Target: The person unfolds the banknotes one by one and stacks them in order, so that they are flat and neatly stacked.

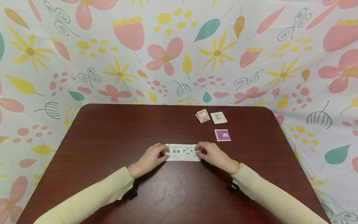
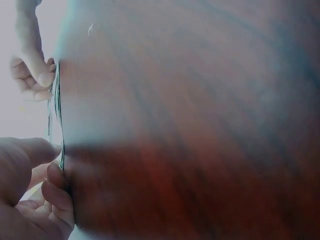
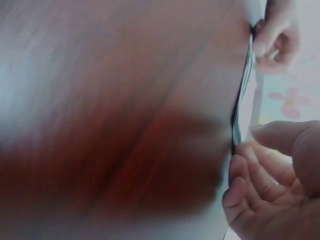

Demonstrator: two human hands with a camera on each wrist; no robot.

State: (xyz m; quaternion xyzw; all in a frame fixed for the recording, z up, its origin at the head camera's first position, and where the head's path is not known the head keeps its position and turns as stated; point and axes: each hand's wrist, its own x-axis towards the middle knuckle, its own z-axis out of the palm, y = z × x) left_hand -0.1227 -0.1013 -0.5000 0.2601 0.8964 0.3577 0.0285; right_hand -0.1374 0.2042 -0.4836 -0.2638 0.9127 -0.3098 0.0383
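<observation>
A thin stack of pale green banknote-like paper slips (image 1: 181,153), printed with a cartoon face, lies lengthwise near the middle of the table. At its left end, the left hand (image 1: 151,158) pinches the stack between thumb and fingers. The right hand (image 1: 216,155) pinches the right end the same way. Seen edge-on in the left wrist view, the slips (image 2: 57,105) fan slightly apart between the two hands. From the right wrist view, the edge of the stack (image 3: 242,95) runs from one hand's fingertips to the other's.
Beyond the right hand lie a small purple folded stack (image 1: 222,135), a grey-white one (image 1: 219,117) and a brownish one (image 1: 203,116). The dark wooden table (image 1: 117,130) has rounded far corners. A flower-patterned cloth (image 1: 167,81) hangs behind it and at both sides.
</observation>
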